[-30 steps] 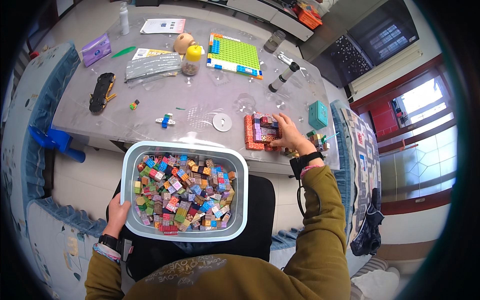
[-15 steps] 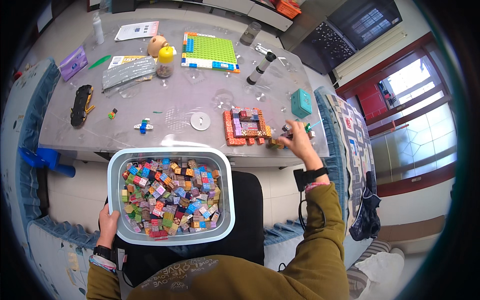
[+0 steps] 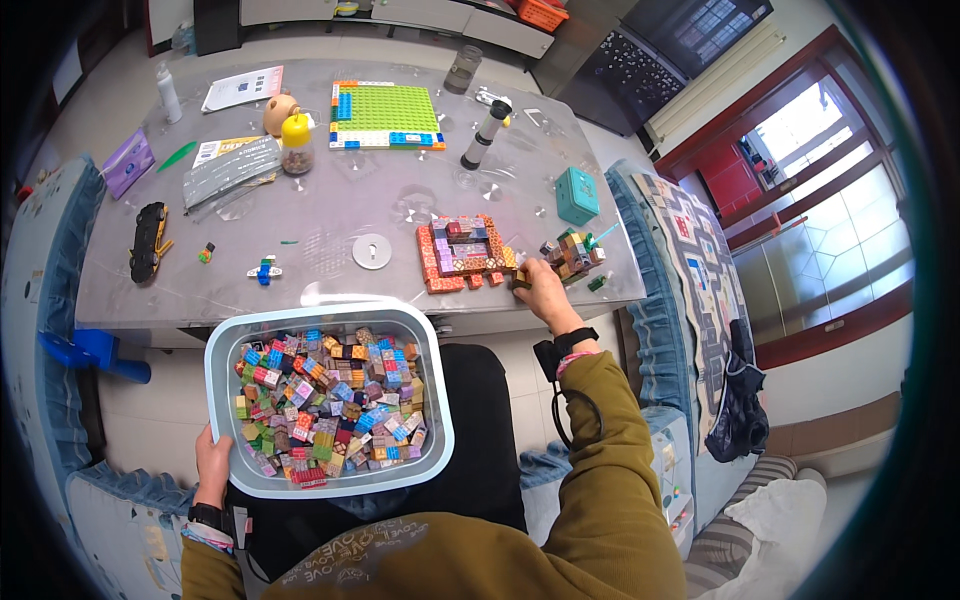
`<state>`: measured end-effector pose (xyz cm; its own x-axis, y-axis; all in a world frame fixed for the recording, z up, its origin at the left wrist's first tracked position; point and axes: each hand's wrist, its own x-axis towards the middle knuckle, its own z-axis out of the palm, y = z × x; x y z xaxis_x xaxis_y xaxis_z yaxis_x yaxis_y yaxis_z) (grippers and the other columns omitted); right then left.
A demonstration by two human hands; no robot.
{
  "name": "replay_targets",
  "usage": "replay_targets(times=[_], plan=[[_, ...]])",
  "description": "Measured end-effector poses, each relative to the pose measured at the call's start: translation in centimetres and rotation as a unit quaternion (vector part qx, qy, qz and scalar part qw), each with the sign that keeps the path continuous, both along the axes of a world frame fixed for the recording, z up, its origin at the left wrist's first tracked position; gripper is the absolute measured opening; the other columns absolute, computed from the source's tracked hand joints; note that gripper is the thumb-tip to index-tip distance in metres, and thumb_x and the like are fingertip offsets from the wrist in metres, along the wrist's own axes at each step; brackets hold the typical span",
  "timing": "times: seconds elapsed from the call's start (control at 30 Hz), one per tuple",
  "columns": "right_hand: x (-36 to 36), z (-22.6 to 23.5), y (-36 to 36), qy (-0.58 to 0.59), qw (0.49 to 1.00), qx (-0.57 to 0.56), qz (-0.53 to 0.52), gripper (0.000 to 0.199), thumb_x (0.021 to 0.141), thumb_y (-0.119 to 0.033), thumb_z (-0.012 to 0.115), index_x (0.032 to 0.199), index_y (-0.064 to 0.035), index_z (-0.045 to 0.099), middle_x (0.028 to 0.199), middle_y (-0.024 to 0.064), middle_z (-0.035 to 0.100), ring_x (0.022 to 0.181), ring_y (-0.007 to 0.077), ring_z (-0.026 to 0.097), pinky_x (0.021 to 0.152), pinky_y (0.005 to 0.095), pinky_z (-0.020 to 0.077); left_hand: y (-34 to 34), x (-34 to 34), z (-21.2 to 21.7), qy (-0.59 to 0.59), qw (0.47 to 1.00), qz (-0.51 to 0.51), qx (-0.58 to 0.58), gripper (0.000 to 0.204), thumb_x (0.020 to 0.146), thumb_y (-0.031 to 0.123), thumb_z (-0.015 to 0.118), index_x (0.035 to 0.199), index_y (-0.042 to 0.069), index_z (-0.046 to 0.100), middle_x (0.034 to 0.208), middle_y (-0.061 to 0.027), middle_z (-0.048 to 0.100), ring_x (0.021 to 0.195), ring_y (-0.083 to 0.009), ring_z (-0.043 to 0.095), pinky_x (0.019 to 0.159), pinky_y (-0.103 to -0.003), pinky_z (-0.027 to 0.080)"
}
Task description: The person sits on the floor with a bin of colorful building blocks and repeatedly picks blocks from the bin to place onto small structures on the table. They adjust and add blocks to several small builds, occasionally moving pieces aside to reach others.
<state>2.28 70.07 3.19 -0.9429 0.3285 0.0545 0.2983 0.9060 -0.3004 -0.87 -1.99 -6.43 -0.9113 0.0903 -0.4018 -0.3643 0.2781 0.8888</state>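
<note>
A light blue plastic tub [image 3: 440, 400], filled with many small coloured toy bricks [image 3: 330, 405], rests on my lap. My left hand [image 3: 212, 465] is closed on its left rim, thumb on the edge. Over the table's near edge my right hand [image 3: 543, 297] is closed, its fingertips pinching a small brownish-yellow toy brick [image 3: 521, 282], partly hidden by the fingers. Just left of it stands a rectangular frame built of bricks [image 3: 432, 268], orange-red and purple with an opening in the middle. A small cluster of mixed bricks [image 3: 572, 255] stands beyond the right hand.
A teal box [image 3: 577, 196] and a grey-black cylinder [image 3: 486, 135] stand farther back. A green baseplate [image 3: 390, 115] edged with bricks lies at the far middle. Leftward are a white disc [image 3: 371, 252], a small brick figure [image 3: 265, 270], a toy car [image 3: 149, 242] and a yellow-capped bottle [image 3: 297, 145].
My right hand has moved left and down from the brick cluster to beside the brick frame, and its fingers have closed. The left hand still grips the tub. The whole view has shifted slightly.
</note>
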Motion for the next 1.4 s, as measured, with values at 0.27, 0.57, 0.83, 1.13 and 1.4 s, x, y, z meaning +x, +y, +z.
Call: replay_targets(times=[0.27, 0.57, 0.83, 1.13, 1.4], plan=[[0.1, 3.6, -3.2, 0.05, 0.993, -0.074, -0.071, 0.04, 0.08, -0.011, 0.088, 0.112, -0.0038, 0.066, 0.103, 0.0162, 0.072, 0.099, 0.0318, 0.073, 0.087, 0.0389, 0.0574, -0.1, 0.3, -0.2, -0.007, 1.0, 0.008, 0.007, 0.039, 0.091, 0.009, 0.059, 0.126, -0.005, 0.07, 0.104, -0.0068, 0.074, 0.09, -0.0148, 0.068, 0.082, -0.03, 0.054], [-0.4, 10.2, -22.2, 0.035, 0.914, -0.246, 0.32, 0.046, 0.084, -0.014, 0.087, 0.123, -0.0051, 0.063, 0.112, 0.017, 0.066, 0.108, 0.0372, 0.067, 0.093, 0.0434, 0.0549, 0.4, 0.2, 0.3, -0.013, 0.999, 0.007, 0.043, 0.037, 0.092, 0.008, 0.059, 0.125, -0.006, 0.07, 0.104, -0.007, 0.075, 0.089, -0.0146, 0.068, 0.08, -0.03, 0.054], [-0.3, 9.1, -19.5, 0.047, 0.969, -0.191, 0.149, 0.038, 0.093, -0.02, 0.08, 0.12, 0.0001, 0.062, 0.107, 0.0209, 0.068, 0.1, 0.0389, 0.069, 0.084, 0.0453, 0.0557, 0.2, 0.2, -0.1, -0.01, 0.999, -0.001, 0.041, 0.037, 0.092, 0.007, 0.059, 0.124, -0.006, 0.07, 0.106, -0.0078, 0.076, 0.091, -0.0155, 0.07, 0.082, -0.03, 0.055], [4.6, 4.9, -21.6, -0.018, 0.985, -0.123, 0.122, 0.046, 0.094, -0.024, 0.076, 0.124, 0.0036, 0.053, 0.098, 0.0253, 0.073, 0.093, 0.044, 0.073, 0.079, 0.0537, 0.0571, 0.9, 0.3, 0.8, 0.004, 1.0, 0.001, 0.029, 0.038, 0.091, 0.007, 0.058, 0.125, -0.005, 0.07, 0.103, -0.0076, 0.075, 0.088, -0.0147, 0.069, 0.08, -0.03, 0.055], [3.9, 3.9, -21.7, -0.079, 0.988, -0.105, 0.079, 0.052, 0.093, -0.019, 0.067, 0.135, 0.0021, 0.044, 0.108, 0.0316, 0.072, 0.105, 0.0508, 0.07, 0.09, 0.0574, 0.0554, 1.9, 1.8, 4.2, 0.0, 1.0, 0.011, 0.028, 0.039, 0.089, 0.005, 0.06, 0.125, -0.005, 0.071, 0.105, -0.0078, 0.075, 0.089, -0.0154, 0.07, 0.082, -0.029, 0.055]])
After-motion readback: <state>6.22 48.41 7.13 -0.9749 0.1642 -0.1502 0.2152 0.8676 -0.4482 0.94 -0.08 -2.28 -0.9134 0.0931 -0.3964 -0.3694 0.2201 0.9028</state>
